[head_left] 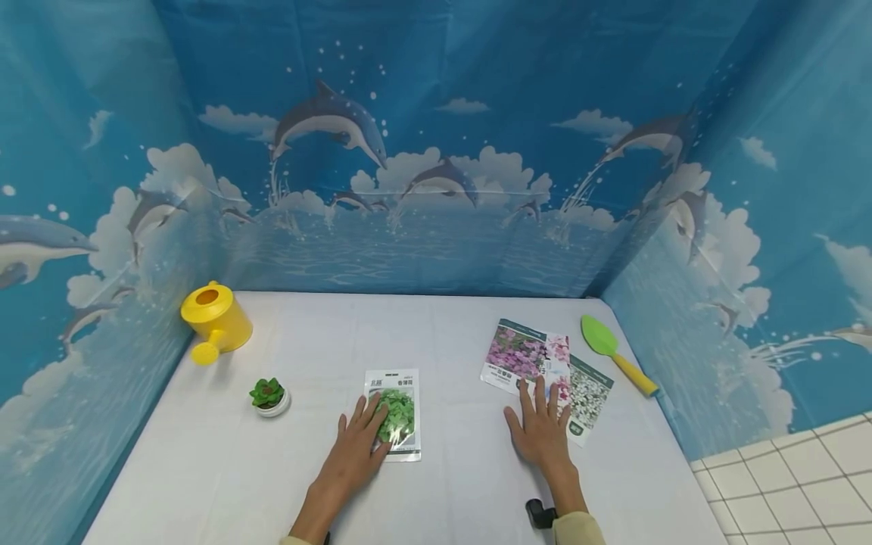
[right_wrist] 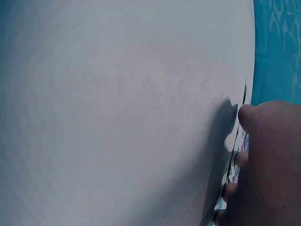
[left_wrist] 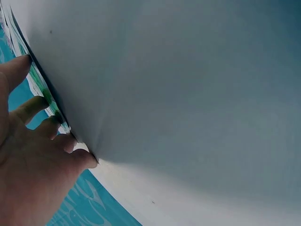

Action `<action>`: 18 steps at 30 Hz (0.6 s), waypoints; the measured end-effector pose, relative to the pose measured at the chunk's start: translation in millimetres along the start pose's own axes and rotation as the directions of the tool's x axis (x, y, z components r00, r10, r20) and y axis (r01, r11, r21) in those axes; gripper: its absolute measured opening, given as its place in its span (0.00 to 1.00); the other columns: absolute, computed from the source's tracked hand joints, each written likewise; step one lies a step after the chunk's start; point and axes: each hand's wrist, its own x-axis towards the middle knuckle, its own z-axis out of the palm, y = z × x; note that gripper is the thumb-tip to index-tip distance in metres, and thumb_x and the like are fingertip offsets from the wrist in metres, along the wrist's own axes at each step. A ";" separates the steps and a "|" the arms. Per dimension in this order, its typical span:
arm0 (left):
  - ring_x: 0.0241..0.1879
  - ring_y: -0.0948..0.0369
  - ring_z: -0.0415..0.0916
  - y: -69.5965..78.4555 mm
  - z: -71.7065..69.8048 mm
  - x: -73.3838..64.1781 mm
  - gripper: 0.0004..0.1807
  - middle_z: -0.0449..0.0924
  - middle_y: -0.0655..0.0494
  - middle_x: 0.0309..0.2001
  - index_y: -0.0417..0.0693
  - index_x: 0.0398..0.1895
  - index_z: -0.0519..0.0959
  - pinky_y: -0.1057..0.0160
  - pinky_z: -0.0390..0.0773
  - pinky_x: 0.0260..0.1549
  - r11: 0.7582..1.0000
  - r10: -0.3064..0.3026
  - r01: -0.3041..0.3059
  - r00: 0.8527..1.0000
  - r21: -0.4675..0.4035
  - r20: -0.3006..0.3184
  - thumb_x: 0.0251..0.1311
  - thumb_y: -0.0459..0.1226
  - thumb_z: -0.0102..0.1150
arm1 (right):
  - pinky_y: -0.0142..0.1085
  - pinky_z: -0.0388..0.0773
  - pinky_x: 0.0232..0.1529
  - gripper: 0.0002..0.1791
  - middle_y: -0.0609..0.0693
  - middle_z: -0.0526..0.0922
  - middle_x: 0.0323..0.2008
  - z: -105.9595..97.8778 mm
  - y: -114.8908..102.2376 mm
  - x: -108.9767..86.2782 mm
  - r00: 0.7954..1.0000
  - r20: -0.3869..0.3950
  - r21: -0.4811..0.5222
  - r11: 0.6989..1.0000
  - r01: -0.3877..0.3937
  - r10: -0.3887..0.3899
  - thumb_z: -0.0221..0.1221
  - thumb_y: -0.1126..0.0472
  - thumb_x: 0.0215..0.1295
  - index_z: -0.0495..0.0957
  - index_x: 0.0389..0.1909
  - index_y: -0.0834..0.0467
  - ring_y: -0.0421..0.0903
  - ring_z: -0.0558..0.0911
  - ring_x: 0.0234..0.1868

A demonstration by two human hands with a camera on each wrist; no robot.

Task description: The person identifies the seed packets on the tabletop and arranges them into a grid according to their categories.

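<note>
My left hand [head_left: 356, 448] lies over the left side of a seed packet [head_left: 400, 412] picturing green leaves, fingers spread and touching it. In the left wrist view the packet [left_wrist: 36, 81] shows edge-on, with the fingertips of the left hand [left_wrist: 40, 148] at it. To the right, my right hand [head_left: 543, 440] stretches its spread fingers onto the lower part of overlapping seed packets. One has purple-pink flowers [head_left: 514, 352], one pale pink blossoms [head_left: 559, 352], one white flowers [head_left: 590, 395]. Parts of these lie hidden under the fingers and each other.
A yellow watering can [head_left: 235, 322] stands at the back left, with a small potted succulent [head_left: 272, 405] in front of it. Near the right edge lies a toy trowel [head_left: 616, 354] with a green blade and yellow handle. Dolphin-printed curtains [head_left: 436, 250] enclose the white table [head_left: 313, 325].
</note>
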 end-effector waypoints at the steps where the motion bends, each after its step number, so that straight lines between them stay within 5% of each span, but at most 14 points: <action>1: 0.84 0.37 0.51 0.6 -0.2 -0.7 0.36 0.59 0.41 0.84 0.39 0.79 0.71 0.25 0.51 0.77 1.000 -0.010 0.010 1.000 0.001 0.007 0.72 0.42 0.68 | 0.80 0.35 0.76 0.40 0.71 0.45 0.85 0.5 0.4 0.1 1.000 0.000 0.000 1.000 0.000 0.000 0.53 0.47 0.84 0.56 0.85 0.64 0.76 0.40 0.84; 18: 0.84 0.37 0.51 -2.8 4.5 -12.9 0.36 0.59 0.41 0.84 0.37 0.78 0.71 0.21 0.50 0.75 1.000 -0.002 0.002 1.000 -0.014 -0.006 0.71 0.42 0.69 | 0.81 0.33 0.75 0.40 0.71 0.46 0.85 11.2 6.9 4.2 0.998 -0.045 0.030 0.999 0.034 -0.033 0.52 0.43 0.83 0.57 0.85 0.63 0.76 0.39 0.84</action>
